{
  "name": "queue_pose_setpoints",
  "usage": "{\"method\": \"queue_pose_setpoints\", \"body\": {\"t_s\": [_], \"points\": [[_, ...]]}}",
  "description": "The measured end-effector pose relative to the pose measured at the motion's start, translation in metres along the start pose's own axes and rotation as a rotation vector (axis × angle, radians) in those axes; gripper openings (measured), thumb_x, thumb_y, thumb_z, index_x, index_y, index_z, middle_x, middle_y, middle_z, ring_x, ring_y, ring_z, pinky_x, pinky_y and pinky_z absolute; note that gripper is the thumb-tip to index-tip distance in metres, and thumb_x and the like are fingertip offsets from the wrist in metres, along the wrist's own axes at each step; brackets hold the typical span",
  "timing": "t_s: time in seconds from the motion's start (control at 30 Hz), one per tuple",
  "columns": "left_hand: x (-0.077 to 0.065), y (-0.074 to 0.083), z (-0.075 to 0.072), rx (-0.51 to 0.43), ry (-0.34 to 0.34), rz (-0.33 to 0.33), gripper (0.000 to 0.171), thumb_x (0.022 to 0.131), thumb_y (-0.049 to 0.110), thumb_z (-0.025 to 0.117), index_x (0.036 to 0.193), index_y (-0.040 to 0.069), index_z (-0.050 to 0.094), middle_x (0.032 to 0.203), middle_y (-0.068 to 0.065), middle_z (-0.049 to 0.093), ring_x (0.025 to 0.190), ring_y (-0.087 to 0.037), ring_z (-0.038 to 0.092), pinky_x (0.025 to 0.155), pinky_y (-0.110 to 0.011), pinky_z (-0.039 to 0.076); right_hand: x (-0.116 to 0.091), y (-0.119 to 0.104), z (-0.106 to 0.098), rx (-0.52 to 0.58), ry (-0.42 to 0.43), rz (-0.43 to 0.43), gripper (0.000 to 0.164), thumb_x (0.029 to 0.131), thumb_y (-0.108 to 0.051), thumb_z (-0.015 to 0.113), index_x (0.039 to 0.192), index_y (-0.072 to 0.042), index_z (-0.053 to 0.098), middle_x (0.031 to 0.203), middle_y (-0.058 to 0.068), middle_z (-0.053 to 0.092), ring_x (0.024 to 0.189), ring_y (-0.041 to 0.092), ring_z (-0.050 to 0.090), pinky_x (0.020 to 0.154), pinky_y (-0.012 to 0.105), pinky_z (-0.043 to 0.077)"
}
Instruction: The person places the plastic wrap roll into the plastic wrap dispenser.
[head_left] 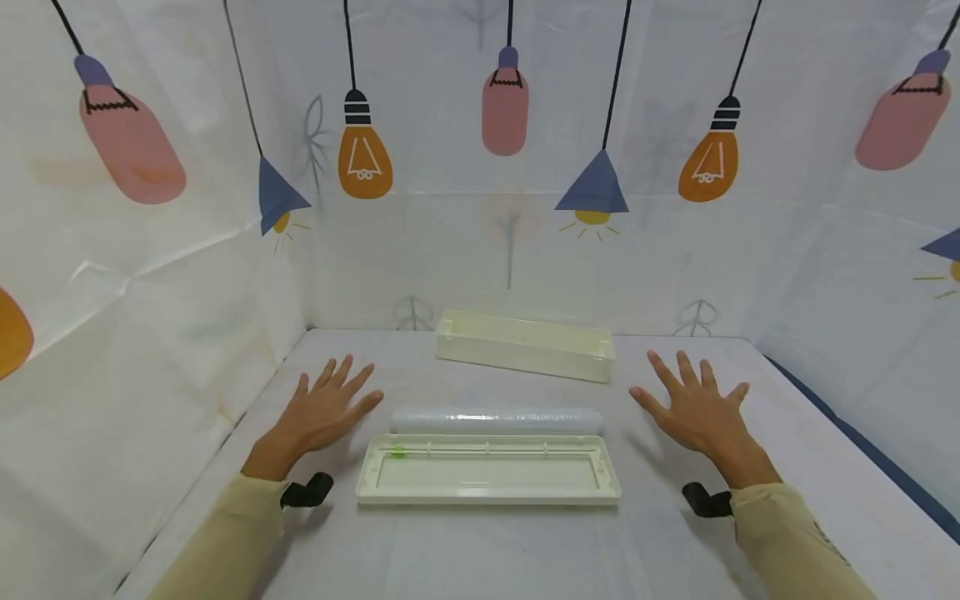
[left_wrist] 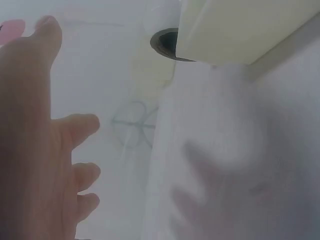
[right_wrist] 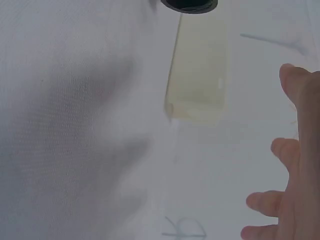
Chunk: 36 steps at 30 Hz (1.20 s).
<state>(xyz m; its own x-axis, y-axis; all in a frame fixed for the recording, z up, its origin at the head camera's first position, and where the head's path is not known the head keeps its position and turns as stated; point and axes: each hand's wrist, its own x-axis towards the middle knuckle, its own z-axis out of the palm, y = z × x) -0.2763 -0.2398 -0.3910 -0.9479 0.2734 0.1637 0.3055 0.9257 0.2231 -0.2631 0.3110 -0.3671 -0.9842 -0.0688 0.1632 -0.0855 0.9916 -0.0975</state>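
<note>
Fingers spread, my left hand (head_left: 318, 417) hovers palm down over the table's left side and holds nothing. My right hand (head_left: 699, 410) is spread the same way on the right, also without anything in it. Between them lies a roll of clear plastic wrap (head_left: 497, 420), its dark hollow core end (left_wrist: 165, 44) showing in the left wrist view. Just in front of the roll is a cream plastic lid (head_left: 487, 473) with a bright green piece at its left. Farther back stands a long cream plastic box (head_left: 525, 354), open at the top and slightly angled.
A white cloth covers the table (head_left: 495, 550). White sheeting printed with lamps and bulbs (head_left: 420, 250) rises at the back and both sides. A dark blue strip (head_left: 862, 433) runs along the right edge. A black wrist mount (head_left: 307, 490) sits under each wrist.
</note>
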Motion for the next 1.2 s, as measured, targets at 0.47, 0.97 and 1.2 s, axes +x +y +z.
{"method": "queue_pose_setpoints", "body": {"t_s": [0.47,0.97,1.2], "points": [[0.029,0.001,0.011,-0.244,0.067,-0.064,0.073,0.103,0.063,0.033,0.145,0.007,0.054,0.146,-0.019,0.051,0.137,-0.044,0.041,0.110,-0.064,0.029,0.017,0.001,0.009,0.128,0.013,-0.008,0.090,0.100,-0.069,0.031,0.157,0.000,0.025,0.146,0.035,0.042,0.124,0.057,0.047,0.088,0.072,0.041],[0.050,0.003,0.015,-0.224,0.002,-0.041,0.071,0.102,0.064,0.037,0.143,0.009,0.057,0.144,-0.015,0.054,0.132,-0.041,0.047,0.104,-0.064,0.036,0.024,-0.001,0.012,0.150,-0.081,0.001,0.087,0.100,-0.068,0.034,0.149,0.003,0.040,0.142,0.033,0.047,0.125,0.054,0.047,0.089,0.072,0.041],[0.063,0.016,0.012,-0.251,-0.031,0.000,0.051,0.104,0.046,0.050,0.136,0.008,0.062,0.130,-0.014,0.065,0.119,-0.036,0.059,0.095,-0.061,0.045,0.028,-0.001,0.021,0.207,-0.063,0.008,0.069,0.103,-0.053,0.045,0.143,0.003,0.048,0.132,0.031,0.058,0.116,0.050,0.056,0.082,0.065,0.048]]}}
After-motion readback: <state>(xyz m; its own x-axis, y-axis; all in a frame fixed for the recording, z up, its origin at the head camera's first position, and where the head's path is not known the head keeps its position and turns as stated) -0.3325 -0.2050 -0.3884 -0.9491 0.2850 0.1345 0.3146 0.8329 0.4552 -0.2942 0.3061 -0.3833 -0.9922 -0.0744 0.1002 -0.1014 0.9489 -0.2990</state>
